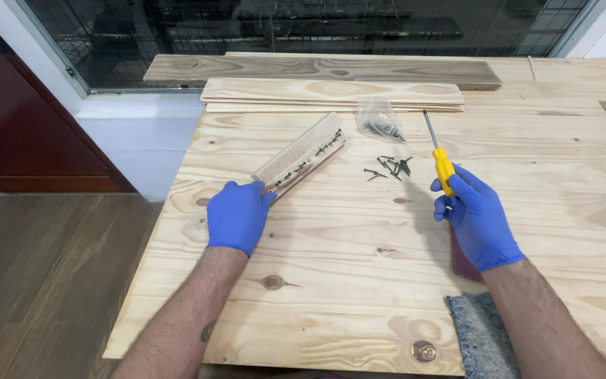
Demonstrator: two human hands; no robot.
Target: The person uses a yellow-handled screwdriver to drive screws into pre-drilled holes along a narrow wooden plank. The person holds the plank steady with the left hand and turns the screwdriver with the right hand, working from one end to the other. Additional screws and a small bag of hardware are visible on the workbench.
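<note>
Now the left hand (236,216) lies open, pinning the near end of a stiff, light wooden bracket (301,154) centre-left; the right hand (475,214) has closed around a yellow-handled screwdriver (439,156), black screws (391,167) just beside.

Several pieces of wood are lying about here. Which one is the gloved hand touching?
The short, narrow strip lying slantwise on the table, with dark screws along it. The left hand rests on its near end. The long boards are stacked farther back, untouched.

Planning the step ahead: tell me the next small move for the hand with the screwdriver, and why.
Probably bring the screwdriver in the right hand over to the wooden strip. Dark screws already stand along the strip, the left hand steadies its near end, and the tip points away from it.
</note>
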